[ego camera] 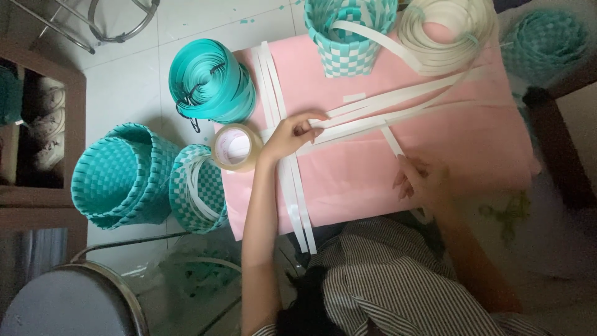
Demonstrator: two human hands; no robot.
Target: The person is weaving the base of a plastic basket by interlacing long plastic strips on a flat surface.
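Left hand [291,134] pressed flat on crossed white plastic strips [373,115] atop pink board [348,180], fingers spread, beside round tape roll [236,147]. Right hand [420,180] pinched around one white strip end near board's front edge. Teal strip coil [211,81] and teal-and-white checked woven basket [349,34] close by.

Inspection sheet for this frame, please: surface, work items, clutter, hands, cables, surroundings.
Surface: pink board, white strips crossed on it.
Work items: strip bundle from white coil; single strip.
Clutter: tape roll, teal coil, checked basket.
Hands: left hand presses the strip crossing; right hand pinches the single strip.
Cables: nothing seen.
Surroundings: teal basket and half-woven basket on tiled floor; stool.
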